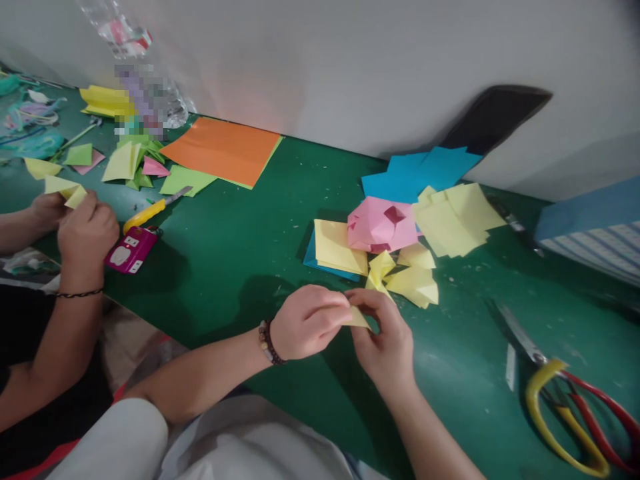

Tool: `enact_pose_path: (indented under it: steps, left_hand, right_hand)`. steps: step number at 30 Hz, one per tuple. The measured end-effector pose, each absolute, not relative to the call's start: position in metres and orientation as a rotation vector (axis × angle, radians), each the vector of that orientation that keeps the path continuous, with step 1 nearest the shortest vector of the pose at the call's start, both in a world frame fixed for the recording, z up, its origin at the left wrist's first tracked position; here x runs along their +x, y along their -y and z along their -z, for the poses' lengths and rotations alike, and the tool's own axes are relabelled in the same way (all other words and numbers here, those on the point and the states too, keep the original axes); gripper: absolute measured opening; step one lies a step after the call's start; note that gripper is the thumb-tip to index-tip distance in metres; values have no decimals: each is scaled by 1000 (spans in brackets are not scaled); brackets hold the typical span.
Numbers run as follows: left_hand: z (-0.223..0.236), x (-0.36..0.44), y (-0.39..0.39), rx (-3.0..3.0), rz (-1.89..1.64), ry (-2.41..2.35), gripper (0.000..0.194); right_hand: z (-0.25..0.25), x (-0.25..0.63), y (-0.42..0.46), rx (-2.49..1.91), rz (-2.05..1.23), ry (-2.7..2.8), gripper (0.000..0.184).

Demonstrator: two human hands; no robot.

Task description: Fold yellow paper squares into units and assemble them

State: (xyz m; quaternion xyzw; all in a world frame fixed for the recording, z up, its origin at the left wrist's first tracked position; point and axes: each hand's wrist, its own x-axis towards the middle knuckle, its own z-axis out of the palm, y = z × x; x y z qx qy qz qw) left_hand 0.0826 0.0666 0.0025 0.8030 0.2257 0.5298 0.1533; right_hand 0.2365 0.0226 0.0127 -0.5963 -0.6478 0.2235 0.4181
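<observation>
Person's left hand [309, 321], wearing a bead bracelet [269, 342], and right hand [383, 339] were held close together above the green bench [250, 293]. Fingers of both hands pinched a small yellow paper piece [358, 319] between them. Most of the piece was hidden by the fingers, so its fold could not be made out with confidence.

Nearest to the hands, just beyond them, lay loose folded yellow paper pieces [413, 285]. Beside these, a yellow paper square [339, 248] rested on a blue paper sheet [320, 261]. A pink folded paper form [383, 225] sat next to the square, with a pile of pale yellow paper sheets [455, 220] to its right and further blue paper sheets [420, 172] behind. Large scissors [565, 407] with yellow and red handles lay on the bench at lower right, well apart from the hands.

At left, a co-worker's hands [70, 220] held a yellow paper piece [63, 190] in a pinch. A yellow utility knife [150, 211] and a magenta plastic case [131, 250] lay just beside them. An orange paper sheet [223, 150] lay further along the bench, near the wall [350, 60], among green and yellow paper scraps [135, 163].
</observation>
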Motion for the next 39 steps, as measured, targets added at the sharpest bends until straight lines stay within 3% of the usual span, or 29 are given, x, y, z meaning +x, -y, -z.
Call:
enact_pose_path:
  steps: [7,16,24,31,39]
  left_hand:
    - [2,82,-67,2298,-1486,-747,31]
    - [-4,78,-72,2350,-1232,-734,27]
    - [-9,81,-73,1742,-1148,-839,62]
    - [-6,81,-72,1595,-1135,-698,76]
    - [-12,79,-69,1658,-1080,-608,75]
  right_hand:
    - [-4,236,-23,-1512,-694,1547,26]
    - [-16,236,-22,-1625,-534,1622,23]
    - [-7,241,-26,-1756,-848,1137,26]
    - [-11,240,-28,-1717,-863,1272,26]
    - [-11,239,-26,-1674,-792,1510,23]
